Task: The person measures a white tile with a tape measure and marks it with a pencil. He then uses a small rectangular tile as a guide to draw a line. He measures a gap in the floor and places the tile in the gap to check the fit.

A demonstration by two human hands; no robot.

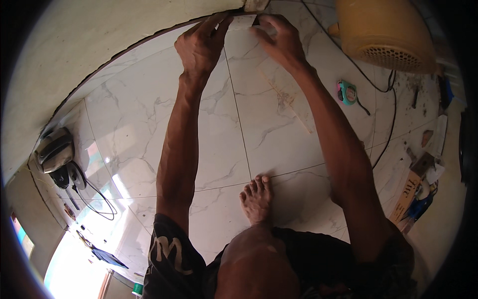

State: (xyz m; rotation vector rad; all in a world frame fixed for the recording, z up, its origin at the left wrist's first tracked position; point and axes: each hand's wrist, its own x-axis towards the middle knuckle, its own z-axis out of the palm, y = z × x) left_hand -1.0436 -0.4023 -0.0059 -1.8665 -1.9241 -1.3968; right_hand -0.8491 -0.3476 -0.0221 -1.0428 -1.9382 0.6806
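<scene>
I am crouched on a marble-pattern tile floor [279, 134], both arms stretched forward to where the floor meets the wall [74, 45]. My left hand [200, 44] and my right hand [280, 41] hold a small pale tile piece [242, 22] between them, right at the floor-wall edge. Left fingers are curled over the piece's left end, pinching it; right fingers grip its right end, thumb side toward me. The piece sits against the dark joint line that runs along the base of the wall, and another pale fragment [256, 5] lies just beyond it at the top rim of view.

A grout line runs from between my hands straight back toward my bare foot [257, 199], which is planted on a tile crossing. A thin wooden strip [286, 99] lies diagonally on the floor just right of that line, under my right forearm.

Open room: the floor between my arms and left of my left arm is bare tile out to the wall. To the far left, a grinder-like power tool [56, 152] with its looped black cord [97, 202] lies by the wall. On the right, a teal tape measure [347, 92] lies near my right forearm, a black cable [386, 124] trails past it, and a yellow fan housing [386, 32] stands at upper right. Tools and cardboard scraps [416, 187] crowd the right edge.
</scene>
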